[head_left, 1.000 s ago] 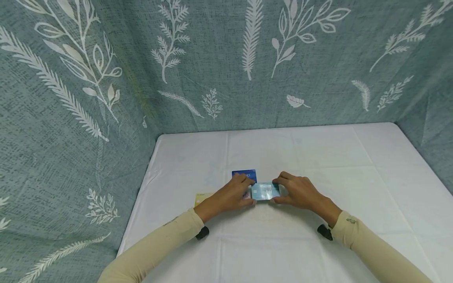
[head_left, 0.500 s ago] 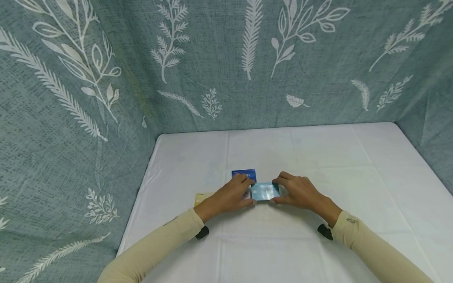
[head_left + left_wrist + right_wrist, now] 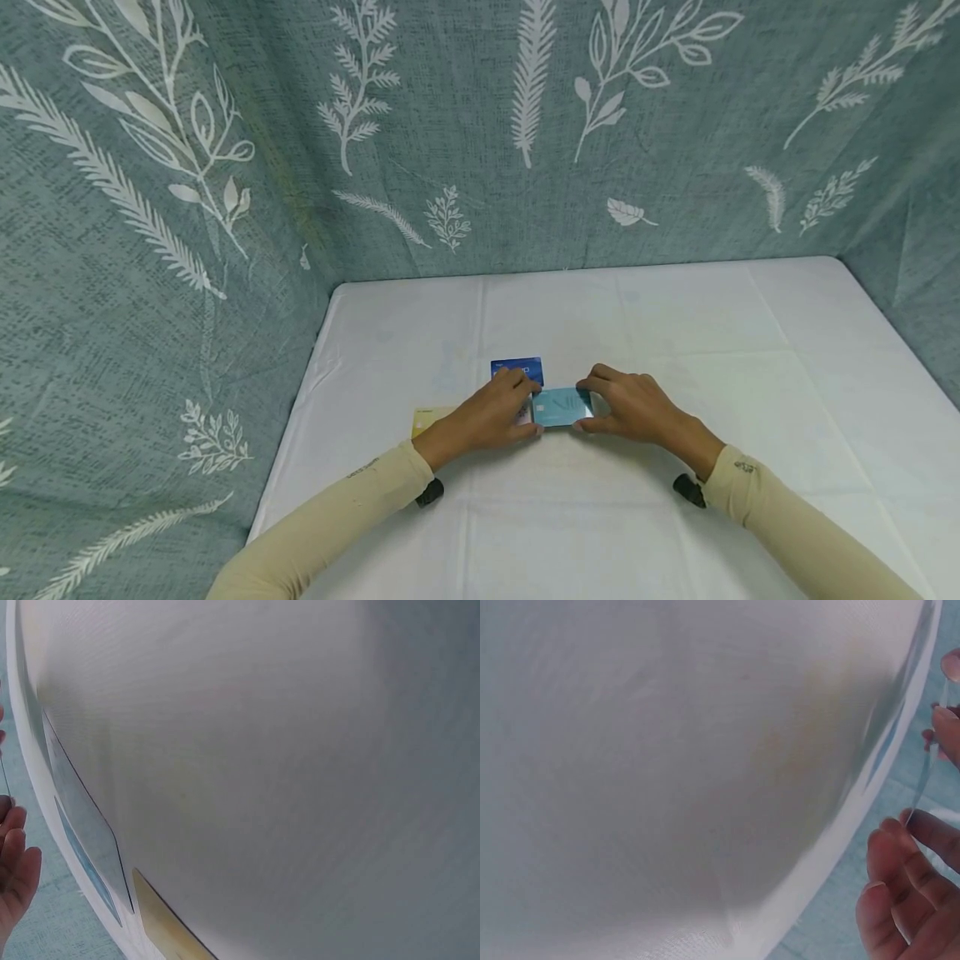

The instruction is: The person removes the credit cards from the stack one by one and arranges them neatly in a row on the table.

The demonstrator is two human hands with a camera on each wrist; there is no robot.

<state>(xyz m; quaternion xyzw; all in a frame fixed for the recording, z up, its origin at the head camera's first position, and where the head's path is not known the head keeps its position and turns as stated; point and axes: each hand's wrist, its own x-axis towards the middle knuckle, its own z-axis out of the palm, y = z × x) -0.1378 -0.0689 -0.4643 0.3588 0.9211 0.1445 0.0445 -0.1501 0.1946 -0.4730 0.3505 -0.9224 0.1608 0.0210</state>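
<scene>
In the head view, a light-blue bank card [image 3: 561, 407] with a small chip at its left side is held between both hands. My left hand [image 3: 495, 408] pinches its left edge, forefinger at the far corner and thumb at the near one. Opposite it, my right hand [image 3: 630, 406] grips the right-hand corners the same way. The right wrist view shows the card [image 3: 922, 784] nearly edge-on, raised off the table, with fingers at its ends. Only part of my left hand [image 3: 16, 874] enters the left wrist view.
On the white-covered table [image 3: 637, 533] lie a dark-blue card [image 3: 517, 365] beyond my left hand and a yellow card [image 3: 429, 417] partly under that wrist. A greyish card [image 3: 86, 817] lies between them. A patterned green curtain [image 3: 480, 125] surrounds the table.
The bright glare on the light-blue card has faded as its face tilts slightly. Both hands keep almost the same place and hold.
</scene>
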